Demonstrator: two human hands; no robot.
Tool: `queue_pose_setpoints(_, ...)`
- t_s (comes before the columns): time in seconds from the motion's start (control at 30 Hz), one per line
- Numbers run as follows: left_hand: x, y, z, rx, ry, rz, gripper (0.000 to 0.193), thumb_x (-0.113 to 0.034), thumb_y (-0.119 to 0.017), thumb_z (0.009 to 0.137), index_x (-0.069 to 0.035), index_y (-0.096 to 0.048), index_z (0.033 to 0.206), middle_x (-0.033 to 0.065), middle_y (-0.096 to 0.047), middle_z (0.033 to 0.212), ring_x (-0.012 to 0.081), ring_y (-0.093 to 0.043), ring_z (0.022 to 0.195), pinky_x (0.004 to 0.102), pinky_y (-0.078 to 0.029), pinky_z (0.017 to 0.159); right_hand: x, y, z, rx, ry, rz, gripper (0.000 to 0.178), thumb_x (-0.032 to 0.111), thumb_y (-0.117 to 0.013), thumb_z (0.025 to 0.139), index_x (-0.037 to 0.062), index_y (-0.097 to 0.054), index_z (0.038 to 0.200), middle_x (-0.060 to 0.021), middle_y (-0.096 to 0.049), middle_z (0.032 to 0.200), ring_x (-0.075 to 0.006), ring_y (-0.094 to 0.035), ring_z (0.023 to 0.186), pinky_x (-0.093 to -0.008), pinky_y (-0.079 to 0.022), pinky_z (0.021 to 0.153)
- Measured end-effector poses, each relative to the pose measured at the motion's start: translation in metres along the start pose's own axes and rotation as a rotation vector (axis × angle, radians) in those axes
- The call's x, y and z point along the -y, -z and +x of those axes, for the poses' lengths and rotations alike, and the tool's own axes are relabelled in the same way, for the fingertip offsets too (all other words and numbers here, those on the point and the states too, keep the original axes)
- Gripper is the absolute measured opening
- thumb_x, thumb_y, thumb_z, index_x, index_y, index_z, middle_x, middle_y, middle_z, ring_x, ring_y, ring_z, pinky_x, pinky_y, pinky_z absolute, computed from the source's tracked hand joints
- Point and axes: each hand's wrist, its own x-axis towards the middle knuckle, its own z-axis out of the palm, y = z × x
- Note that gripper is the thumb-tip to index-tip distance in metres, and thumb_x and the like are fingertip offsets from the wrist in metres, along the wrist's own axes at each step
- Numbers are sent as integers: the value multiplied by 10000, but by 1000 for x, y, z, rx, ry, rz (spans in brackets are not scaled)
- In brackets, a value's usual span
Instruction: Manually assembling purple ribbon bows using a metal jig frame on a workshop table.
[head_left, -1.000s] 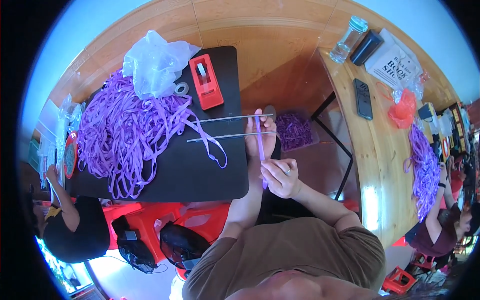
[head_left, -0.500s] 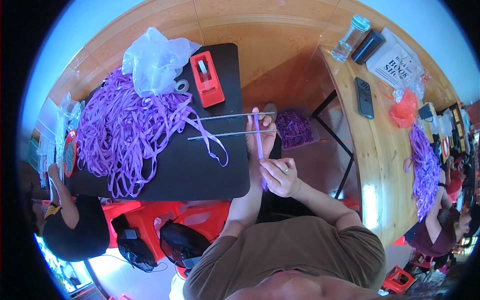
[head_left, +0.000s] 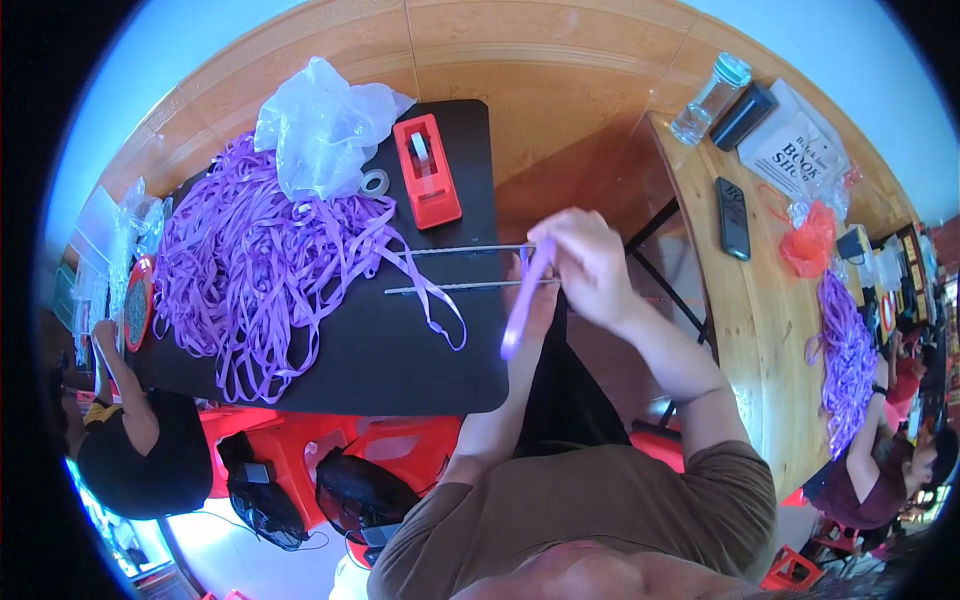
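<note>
Right arm: comes up from the lower edge, bent at the elbow, forearm angled toward the near edge of the black worktop (head_left: 400, 370).
Right hand (head_left: 590, 262): fingers pinched shut on the upper end of a purple ribbon strip (head_left: 527, 300), knuckles up, at the near ends of two thin metal rods (head_left: 470, 268).
Left arm: runs straight up from the lower edge, mostly under the right hand.
Left hand (head_left: 532, 310): largely hidden behind the strip and the right hand; it sits at the rod ends, grip cannot be told.
Ribbon strip: hangs slantwise from the right hand down across the left hand, lower end free, just off the worktop's edge.
Rods: lie side by side across the worktop, a loose loop of ribbon draped over them.
Ribbon heap (head_left: 250, 270): big purple tangle on the far half of the worktop.
Tape dispenser (head_left: 427, 170): red, beyond the rods.
Plastic bag (head_left: 320, 120): clear, crumpled, atop the heap.
Tape roll (head_left: 375, 182): between bag and dispenser.
Wooden table (head_left: 760, 330): to the right, carrying a phone (head_left: 733, 217) and a bottle (head_left: 708, 98).
</note>
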Motion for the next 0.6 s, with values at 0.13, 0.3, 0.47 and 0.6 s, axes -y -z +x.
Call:
queue_pose_setpoints(0.13,4,-12,-1,-113,-22,144,313,-273,-532,906,-55,-597,1122,78,-636,965,180,-592,847,285,-471,710,-86,-24,18,247,-579,588,160,61,-571,890,-27,-637,774,-57,-664,749,-115,-600,713,-277,-459,645)
queue_pose_setpoints(0.3,5,-26,0,-372,-318,673,295,-252,-499,923,-30,-598,1091,49,-641,883,139,-581,855,293,-431,728,-123,-56,4,317,-932,940,170,129,-644,868,-29,-692,826,-111,-684,774,-156,-655,726,-273,-513,697)
queue_pose_setpoints(0.47,5,-42,2,-315,-558,1054,296,-238,-482,942,-3,-577,1095,92,-620,1015,186,-575,966,313,-436,824,-122,-68,-6,289,-1133,1010,162,126,-619,884,-23,-681,897,-119,-673,778,-198,-662,718,-297,-543,672)
queue_pose_setpoints(0.6,5,-22,1,-226,-675,1137,279,-180,-489,953,18,-535,1144,127,-568,1150,223,-542,1079,344,-409,938,-127,-80,-12,286,-1197,1192,150,100,-604,882,-35,-672,878,-134,-672,777,-212,-668,690,-304,-554,654)
